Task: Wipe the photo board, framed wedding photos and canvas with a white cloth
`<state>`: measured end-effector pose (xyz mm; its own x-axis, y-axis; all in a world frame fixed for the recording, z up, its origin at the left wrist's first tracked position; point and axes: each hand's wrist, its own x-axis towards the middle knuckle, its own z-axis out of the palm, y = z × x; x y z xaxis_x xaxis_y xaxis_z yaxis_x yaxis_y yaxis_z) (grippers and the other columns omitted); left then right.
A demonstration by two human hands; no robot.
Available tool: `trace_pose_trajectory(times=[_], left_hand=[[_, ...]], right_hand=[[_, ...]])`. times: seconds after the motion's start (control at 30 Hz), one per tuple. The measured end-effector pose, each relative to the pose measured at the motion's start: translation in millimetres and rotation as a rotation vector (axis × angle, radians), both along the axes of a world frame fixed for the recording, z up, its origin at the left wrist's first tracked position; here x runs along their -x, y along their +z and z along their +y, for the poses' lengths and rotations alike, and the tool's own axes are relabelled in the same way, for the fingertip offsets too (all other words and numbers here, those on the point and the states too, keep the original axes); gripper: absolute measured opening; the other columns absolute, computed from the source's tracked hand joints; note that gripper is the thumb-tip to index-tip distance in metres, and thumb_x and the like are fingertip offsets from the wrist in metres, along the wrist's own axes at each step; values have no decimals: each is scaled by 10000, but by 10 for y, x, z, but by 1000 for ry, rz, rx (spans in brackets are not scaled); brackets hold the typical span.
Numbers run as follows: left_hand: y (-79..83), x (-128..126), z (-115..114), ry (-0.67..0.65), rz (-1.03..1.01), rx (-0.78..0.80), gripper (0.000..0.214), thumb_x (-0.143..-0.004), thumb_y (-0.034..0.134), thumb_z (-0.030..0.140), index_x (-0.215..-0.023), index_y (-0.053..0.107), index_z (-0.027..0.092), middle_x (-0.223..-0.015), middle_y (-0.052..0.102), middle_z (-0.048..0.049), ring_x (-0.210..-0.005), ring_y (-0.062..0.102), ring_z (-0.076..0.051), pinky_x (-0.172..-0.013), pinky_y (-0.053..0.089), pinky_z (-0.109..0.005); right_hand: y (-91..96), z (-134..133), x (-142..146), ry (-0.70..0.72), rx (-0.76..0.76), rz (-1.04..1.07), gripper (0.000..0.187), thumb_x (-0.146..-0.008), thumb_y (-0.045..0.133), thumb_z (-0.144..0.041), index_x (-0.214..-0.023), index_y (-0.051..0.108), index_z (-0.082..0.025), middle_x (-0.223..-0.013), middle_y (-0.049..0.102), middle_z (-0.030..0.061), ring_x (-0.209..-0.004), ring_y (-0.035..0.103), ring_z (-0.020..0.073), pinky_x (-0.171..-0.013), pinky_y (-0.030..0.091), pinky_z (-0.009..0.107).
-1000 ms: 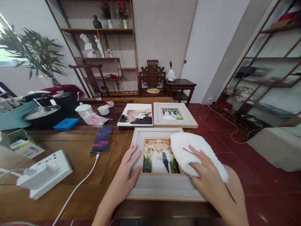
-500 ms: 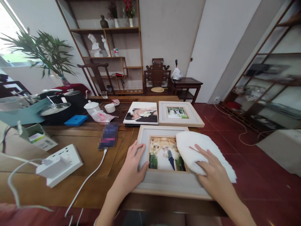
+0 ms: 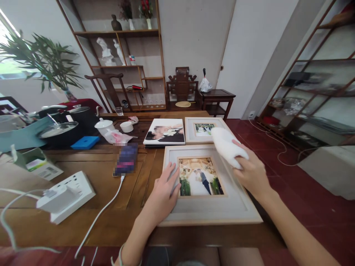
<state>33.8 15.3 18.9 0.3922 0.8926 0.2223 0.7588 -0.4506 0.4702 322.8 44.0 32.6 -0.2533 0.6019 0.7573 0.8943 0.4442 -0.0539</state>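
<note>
A light wood picture frame [image 3: 210, 214] lies flat at the table's front edge, with a wedding photo [image 3: 201, 177] in its middle. Resting on the frame's left side is my left hand [image 3: 166, 188], fingers stretched out. My right hand [image 3: 251, 171] grips a white fluffy cloth [image 3: 226, 146], bunched up over the frame's upper right corner. Part of a second framed photo [image 3: 191, 129] behind is covered by the cloth. Left of that one lies a photo album or panel [image 3: 165, 132] with a black-and-white picture.
A phone [image 3: 126, 159] on a white cable and a power strip [image 3: 73, 195] lie to the left. Behind them are a blue box [image 3: 85, 142], a white lidded cup [image 3: 104, 125], a small white bowl [image 3: 127, 127] and a dark pan [image 3: 59, 135]. The table [image 3: 108, 225] ends right of the frame.
My right hand has lifted and moved up and away with the cloth, which is now bunched rather than spread over the frame. My left hand stays on the frame's left side.
</note>
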Motion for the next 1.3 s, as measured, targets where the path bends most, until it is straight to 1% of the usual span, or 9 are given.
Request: trace_pose_trajectory(times=[0.17, 0.33, 0.47, 0.63, 0.73, 0.9, 1.1, 1.2, 1.3], left_hand=[[-13, 9, 21, 33, -38, 13, 473, -903, 419, 249, -1370, 396, 180, -1490, 315, -138, -1383, 264, -285, -1083, 309, -508], [-31, 17, 59, 76, -98, 54, 452, -924, 370, 271, -1349, 423, 126, -1492, 300, -159, -1386, 252, -288, -1108, 268, -502], [-50, 4, 61, 98, -98, 50, 448, -929, 320, 227, -1347, 419, 96, -1479, 317, -179, -1383, 264, -276, -1110, 264, -505], [-103, 20, 68, 81, -106, -12, 421, -915, 369, 229, -1312, 460, 123, -1456, 356, -174, -1371, 295, -266, -1100, 300, -490], [-94, 53, 109, 33, -123, -86, 404, -905, 407, 224, -1299, 477, 164, -1433, 392, -156, -1363, 315, -258, -1108, 292, -480], [-11, 105, 200, -65, -41, -4, 438, -901, 419, 236, -1322, 464, 126, -1473, 330, -166, -1398, 222, -273, -1124, 247, -483], [13, 116, 223, -105, -65, 41, 465, -899, 417, 232, -1361, 428, 192, -1482, 336, -120, -1397, 224, -281, -1097, 265, -538], [31, 115, 228, -81, -55, 65, 480, -891, 433, 249, -1364, 425, 168, -1479, 336, -134, -1391, 244, -275, -1108, 266, -509], [40, 114, 235, -73, -55, 67, 477, -895, 431, 255, -1361, 427, 159, -1476, 343, -134, -1387, 258, -263, -1116, 266, -486]], right_hand=[[-35, 194, 225, 115, 268, -251, 411, -665, 464, -23, -998, 665, -157, -1286, 561, 131, -1285, 398, 299, -1046, 325, 525], [-57, 70, 299, 94, 331, -358, 422, -676, 442, -11, -1012, 673, -118, -1234, 595, 168, -1243, 449, 311, -1044, 320, 528], [33, -287, 337, 152, 328, -350, 445, -622, 440, -22, -967, 686, -159, -1184, 637, 131, -1175, 520, 304, -1012, 374, 515], [225, -918, 339, 325, 296, -356, 519, -484, 452, -93, -917, 669, -280, -1099, 686, 41, -956, 646, 266, -798, 525, 378], [284, -1050, 319, 370, 356, -341, 549, -459, 455, -111, -928, 663, -305, -1072, 694, 25, -898, 661, 259, -729, 539, 342], [151, -839, 307, 249, 420, -253, 466, -567, 441, -92, -928, 667, -280, -1113, 661, 58, -995, 619, 265, -789, 528, 379], [10, -147, 228, 64, 274, -246, 414, -690, 433, -88, -1036, 656, -131, -1168, 610, 189, -1094, 546, 341, -915, 438, 523], [-13, 182, 206, 48, 261, -278, 430, -695, 440, -55, -1071, 638, -127, -1293, 541, 170, -1256, 417, 340, -1010, 345, 549], [-38, 256, 235, 101, 334, -311, 466, -665, 437, -18, -1060, 646, -148, -1336, 521, 134, -1312, 345, 327, -1043, 291, 568]])
